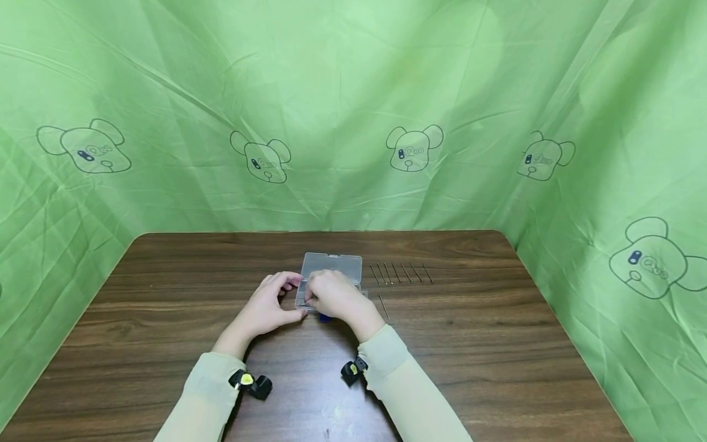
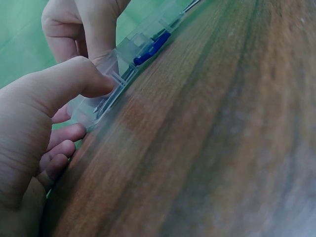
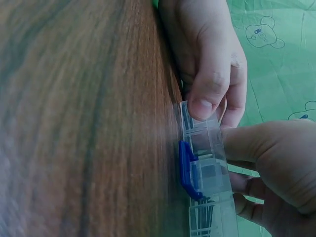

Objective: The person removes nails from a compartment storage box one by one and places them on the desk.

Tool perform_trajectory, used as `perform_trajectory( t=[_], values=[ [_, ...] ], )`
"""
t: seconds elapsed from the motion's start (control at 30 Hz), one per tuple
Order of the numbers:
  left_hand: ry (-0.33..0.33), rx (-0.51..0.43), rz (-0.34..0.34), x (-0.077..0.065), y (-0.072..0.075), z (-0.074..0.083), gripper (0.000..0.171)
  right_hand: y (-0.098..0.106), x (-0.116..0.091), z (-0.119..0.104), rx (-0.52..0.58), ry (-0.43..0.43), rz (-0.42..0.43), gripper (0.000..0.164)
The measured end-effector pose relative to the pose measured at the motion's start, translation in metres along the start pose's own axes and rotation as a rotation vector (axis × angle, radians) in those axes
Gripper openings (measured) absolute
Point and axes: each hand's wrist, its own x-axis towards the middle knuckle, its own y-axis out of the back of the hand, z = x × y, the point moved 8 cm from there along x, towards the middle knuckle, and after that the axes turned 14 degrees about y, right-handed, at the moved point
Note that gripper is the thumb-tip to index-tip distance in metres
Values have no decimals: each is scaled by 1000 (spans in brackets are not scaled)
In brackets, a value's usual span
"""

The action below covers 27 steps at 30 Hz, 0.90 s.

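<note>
A clear plastic compartment box (image 1: 301, 299) lies on the table with its see-through lid (image 1: 342, 266) raised at the back. Its blue latch (image 3: 184, 170) hangs at the front side. My left hand (image 1: 269, 307) grips the box's left end, thumb (image 2: 98, 84) on the front wall and fingers round the far side. My right hand (image 1: 334, 294) reaches over the box with curled fingers, tips down in a left compartment; whether they pinch anything is hidden. Thin metal rods (image 3: 205, 217) show through the wall of another compartment.
Several thin, nail-like metal rods (image 1: 405, 273) lie in a spaced row right of the box. A single rod (image 1: 383, 307) lies nearer me. The wooden table (image 1: 497, 368) is bordered by green cloth (image 1: 353, 202) at the back and sides.
</note>
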Motion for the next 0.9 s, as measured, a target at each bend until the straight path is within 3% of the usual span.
perform_trajectory(
  t=[0.27,0.6,0.9],
  values=[
    [2,-6,-3,0,1,1,70,-1,-1,4,36,18,0,4],
    [4,-12,-11,-1,2,3,69,1,-10,12,331,38,-3,6],
    [18,-8,-14,-1,1,1,69,16,-16,15,433,31,89,12]
  ],
)
